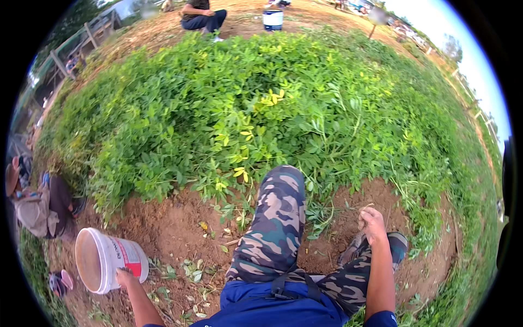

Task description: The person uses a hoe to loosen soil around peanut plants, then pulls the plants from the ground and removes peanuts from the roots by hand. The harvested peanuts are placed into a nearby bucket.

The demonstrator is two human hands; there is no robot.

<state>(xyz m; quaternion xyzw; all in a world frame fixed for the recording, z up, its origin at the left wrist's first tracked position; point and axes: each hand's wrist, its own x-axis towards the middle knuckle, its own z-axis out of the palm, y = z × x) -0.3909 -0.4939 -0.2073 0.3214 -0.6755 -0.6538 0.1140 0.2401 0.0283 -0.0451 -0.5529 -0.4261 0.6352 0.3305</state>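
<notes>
At the lower left, my left hand (pixel 126 277) is closed at the side of a white plastic bucket (pixel 132 257), close to its rim. The bucket is tilted with its mouth facing left, and soil colours its inside. My right hand (pixel 371 222) is held with curled fingers above my shoe at the right; a thin pale stem or root shows at its fingertips, too small to name surely. Leafy green plants (pixel 229 110), some with yellow leaves, grow thickly before my knees. Loosened brown soil (pixel 167 225) lies between the plants and me.
A person (pixel 41 208) sits low at the left edge, near the bucket. Another person (pixel 202 18) squats beyond the plants, with a dark and white bucket (pixel 273 20) to the right. A wooden-post fence (pixel 59 63) runs along the upper left. Grass (pixel 474 253) borders the right side.
</notes>
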